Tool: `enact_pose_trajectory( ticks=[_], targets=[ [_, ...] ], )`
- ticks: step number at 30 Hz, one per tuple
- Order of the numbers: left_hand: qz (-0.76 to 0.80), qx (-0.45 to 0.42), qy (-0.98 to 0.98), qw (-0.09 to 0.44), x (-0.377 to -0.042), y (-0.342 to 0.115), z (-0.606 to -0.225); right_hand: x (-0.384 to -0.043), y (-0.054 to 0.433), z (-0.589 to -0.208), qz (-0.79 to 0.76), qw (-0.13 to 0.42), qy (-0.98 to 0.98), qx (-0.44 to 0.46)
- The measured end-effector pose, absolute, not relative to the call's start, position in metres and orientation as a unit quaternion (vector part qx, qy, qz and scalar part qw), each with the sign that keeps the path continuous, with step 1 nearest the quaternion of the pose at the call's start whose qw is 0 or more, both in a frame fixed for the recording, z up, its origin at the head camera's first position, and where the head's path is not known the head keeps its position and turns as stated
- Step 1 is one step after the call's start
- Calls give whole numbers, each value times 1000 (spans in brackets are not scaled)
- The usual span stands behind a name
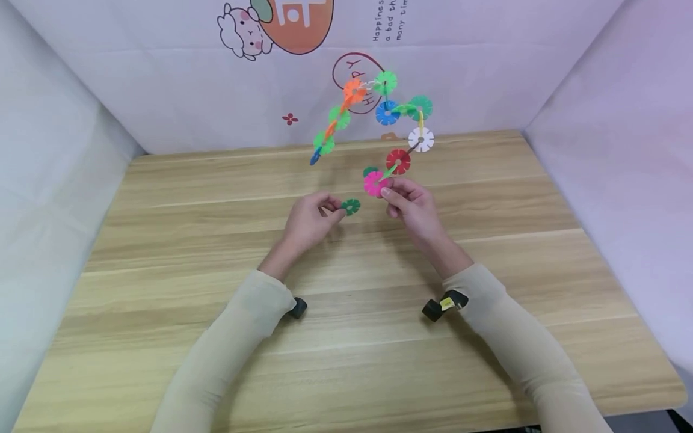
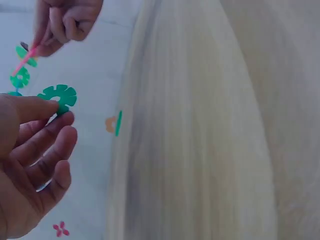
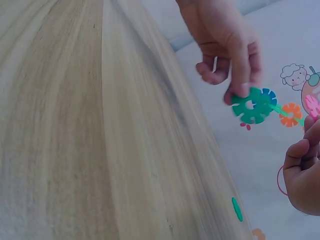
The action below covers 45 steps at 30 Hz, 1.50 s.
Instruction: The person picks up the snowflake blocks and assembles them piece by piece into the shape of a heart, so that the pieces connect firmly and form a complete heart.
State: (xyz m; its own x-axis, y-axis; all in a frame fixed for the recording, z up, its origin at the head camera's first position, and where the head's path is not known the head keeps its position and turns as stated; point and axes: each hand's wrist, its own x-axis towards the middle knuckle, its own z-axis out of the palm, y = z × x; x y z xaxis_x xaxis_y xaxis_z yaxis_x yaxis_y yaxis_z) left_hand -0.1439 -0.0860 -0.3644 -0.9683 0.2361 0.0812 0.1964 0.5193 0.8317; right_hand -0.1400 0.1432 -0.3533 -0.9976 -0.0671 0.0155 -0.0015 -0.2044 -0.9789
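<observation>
My left hand (image 1: 311,221) pinches a single dark green notched disc (image 1: 351,207) between thumb and fingertip; the left wrist view shows the other fingers loosely bent below it. My right hand (image 1: 414,207) grips a pink notched disc (image 1: 375,183), the near end of a curved chain of linked discs. Along that chain sit a red disc (image 1: 398,162), a white disc (image 1: 421,139), a blue disc (image 1: 387,112) and an orange disc (image 1: 354,91), with several green ones between. Its far end is a blue disc (image 1: 316,156). A gap separates the green disc from the pink one.
Another green disc (image 2: 118,123) lies flat near the far edge of the wooden table (image 1: 178,240); the pink disc partly covers it in the head view. White cloth walls (image 1: 601,132) with printed drawings stand behind and at both sides.
</observation>
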Motion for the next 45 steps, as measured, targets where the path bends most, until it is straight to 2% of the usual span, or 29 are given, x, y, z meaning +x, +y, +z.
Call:
enact_pose_trajectory(
  ticks=[8, 14, 24, 40, 45],
  targets=[
    [420, 232, 860, -172, -128, -79, -348, -135, 136, -347, -782, 17, 622, -37],
    [387, 280, 844, -243, -124, -78, -344, -132, 131, -342, -781, 12, 623, -39],
    [367, 303, 835, -276, -122, -76, -342, -130, 124, -337, -792, -9, 610, -38],
    [354, 365, 804, -308, -119, -70, -346, -128, 127, -335, -783, 11, 617, -81],
    [356, 367, 806, -300, -118, -69, -346, -128, 128, -336, -779, 11, 621, -82]
  ],
)
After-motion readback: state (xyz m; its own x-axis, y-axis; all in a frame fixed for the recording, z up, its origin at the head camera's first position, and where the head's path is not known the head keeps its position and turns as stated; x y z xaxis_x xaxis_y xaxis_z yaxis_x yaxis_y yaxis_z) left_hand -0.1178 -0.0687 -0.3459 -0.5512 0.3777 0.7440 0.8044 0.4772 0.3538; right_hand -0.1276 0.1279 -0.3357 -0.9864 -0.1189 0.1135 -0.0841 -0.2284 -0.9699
